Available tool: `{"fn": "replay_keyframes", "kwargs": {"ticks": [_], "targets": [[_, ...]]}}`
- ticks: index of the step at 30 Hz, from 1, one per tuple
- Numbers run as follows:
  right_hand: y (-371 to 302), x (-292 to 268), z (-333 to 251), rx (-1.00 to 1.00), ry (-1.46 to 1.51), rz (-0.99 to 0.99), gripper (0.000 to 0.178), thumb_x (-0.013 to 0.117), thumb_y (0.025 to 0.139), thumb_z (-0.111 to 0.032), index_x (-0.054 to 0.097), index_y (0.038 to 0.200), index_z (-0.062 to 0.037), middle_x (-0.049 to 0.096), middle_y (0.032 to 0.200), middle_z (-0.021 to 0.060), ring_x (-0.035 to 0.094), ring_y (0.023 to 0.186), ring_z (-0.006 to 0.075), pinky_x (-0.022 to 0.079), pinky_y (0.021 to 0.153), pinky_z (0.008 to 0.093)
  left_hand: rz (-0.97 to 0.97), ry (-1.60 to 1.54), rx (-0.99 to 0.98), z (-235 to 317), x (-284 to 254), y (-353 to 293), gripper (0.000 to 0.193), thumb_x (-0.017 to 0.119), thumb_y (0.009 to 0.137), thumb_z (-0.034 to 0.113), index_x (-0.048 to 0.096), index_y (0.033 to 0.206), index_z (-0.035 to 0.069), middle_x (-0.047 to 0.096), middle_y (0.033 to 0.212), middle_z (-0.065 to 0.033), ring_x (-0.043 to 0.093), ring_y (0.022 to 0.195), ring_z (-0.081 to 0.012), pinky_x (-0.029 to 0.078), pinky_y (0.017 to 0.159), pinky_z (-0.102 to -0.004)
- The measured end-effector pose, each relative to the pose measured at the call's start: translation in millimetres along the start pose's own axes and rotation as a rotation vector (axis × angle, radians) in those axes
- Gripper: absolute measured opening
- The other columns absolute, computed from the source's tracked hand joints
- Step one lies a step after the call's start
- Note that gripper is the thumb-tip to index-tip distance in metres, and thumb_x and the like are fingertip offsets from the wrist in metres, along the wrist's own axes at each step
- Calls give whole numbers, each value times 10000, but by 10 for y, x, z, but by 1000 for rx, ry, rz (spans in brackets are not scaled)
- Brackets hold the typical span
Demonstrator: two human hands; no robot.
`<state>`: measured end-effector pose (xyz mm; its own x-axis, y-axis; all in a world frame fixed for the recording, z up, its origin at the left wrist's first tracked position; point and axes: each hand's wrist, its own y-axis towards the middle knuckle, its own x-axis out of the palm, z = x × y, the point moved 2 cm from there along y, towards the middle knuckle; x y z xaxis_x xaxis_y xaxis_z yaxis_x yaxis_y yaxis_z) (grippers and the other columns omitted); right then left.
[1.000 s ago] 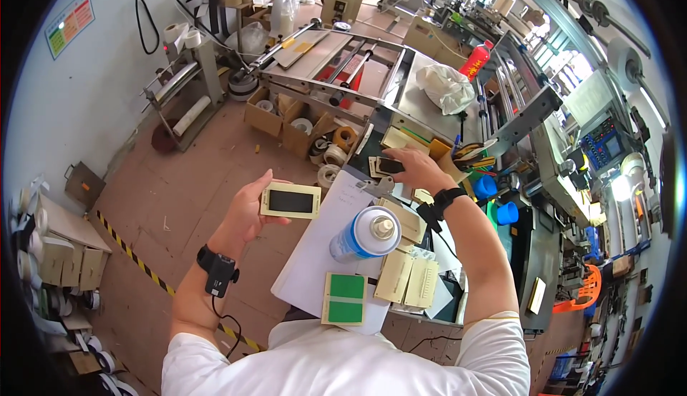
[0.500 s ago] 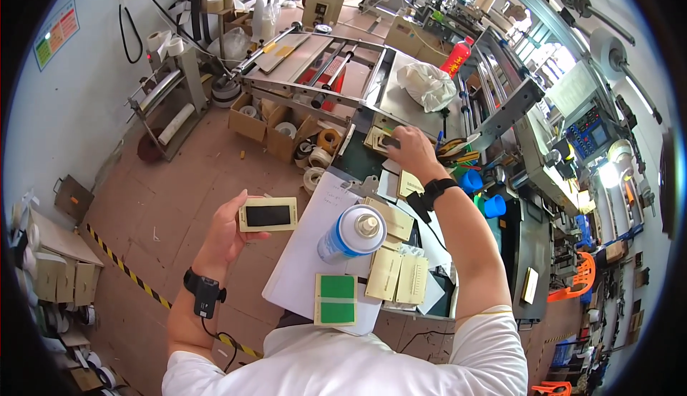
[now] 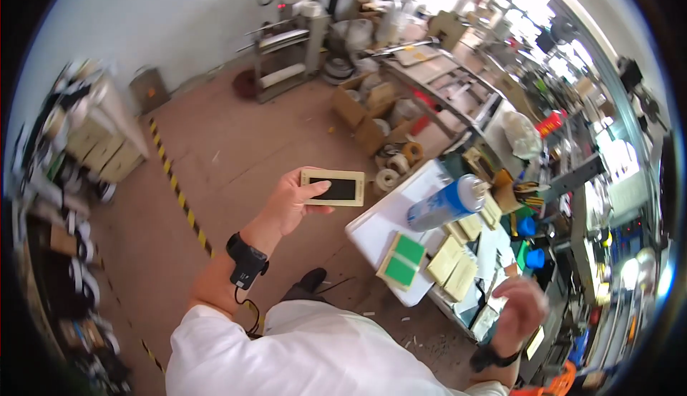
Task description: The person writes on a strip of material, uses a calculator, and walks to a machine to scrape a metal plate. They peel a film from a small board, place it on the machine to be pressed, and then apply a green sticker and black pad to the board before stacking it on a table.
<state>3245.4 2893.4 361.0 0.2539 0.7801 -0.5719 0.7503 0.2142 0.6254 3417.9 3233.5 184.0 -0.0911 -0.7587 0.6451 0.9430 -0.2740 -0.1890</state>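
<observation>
In my left hand [image 3: 288, 201] is a flat cream card with a black rectangular panel [image 3: 346, 190], gripped at its left end with my thumb on the panel. It is held up over the floor, left of a white sheet-covered board [image 3: 378, 218]. My right hand [image 3: 520, 311], smeared by motion, hangs near the table's front edge with bent fingers; whether it holds anything does not show. On the board stands a blue and white spray can [image 3: 438, 207] with a pale top. In front of it lies a cream card with two green panels [image 3: 404, 258], beside several plain cream cards [image 3: 447, 261].
Blue cups [image 3: 534, 258] and a tool holder [image 3: 507, 194] stand at the right of the table. Cardboard boxes [image 3: 368, 135] and tape rolls [image 3: 387, 179] sit on the floor beyond. A red bottle [image 3: 550, 123] lies farther back; a striped line [image 3: 172, 174] crosses the floor.
The view has swung left. My right hand has come back from the far end of the table toward me. My left thumb now lies over the black panel of the card.
</observation>
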Motion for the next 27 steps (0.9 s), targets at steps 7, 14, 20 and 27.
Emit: {"fn": "replay_keyframes", "kwargs": {"ticks": [7,14,20,27], "targets": [[-476,1720,-561,-31,110,-500,345,829,771,-182,705,1023,18,720,904,129,682,696,260,563,700,329,19,277,-6,-681,-356,-1769,226,681,908,66,587,1112,42,659,967,-53,674,812,-152,597,615,-294],[-1063,3268,-1316,406,626,-1118,243,759,861,-117,695,1046,28,702,847,66,642,677,136,527,671,269,283,413,115,-390,-1177,-3679,252,693,889,94,573,1099,25,647,953,-50,659,796,-147,582,601,-307],[-1398,4729,-2641,581,803,-1488,176,675,923,-110,684,997,49,674,781,52,589,637,98,473,595,245,605,229,296,-55,-2149,-5341,271,694,903,143,579,1116,22,660,976,-56,671,811,-162,587,664,-318],[-1919,6489,-5048,341,811,-1636,197,673,938,-158,687,850,18,640,670,13,579,602,84,469,562,244,942,-260,635,256,-3351,-7325,271,666,940,137,619,1187,38,688,1085,-81,690,936,-187,593,777,-330]]}}
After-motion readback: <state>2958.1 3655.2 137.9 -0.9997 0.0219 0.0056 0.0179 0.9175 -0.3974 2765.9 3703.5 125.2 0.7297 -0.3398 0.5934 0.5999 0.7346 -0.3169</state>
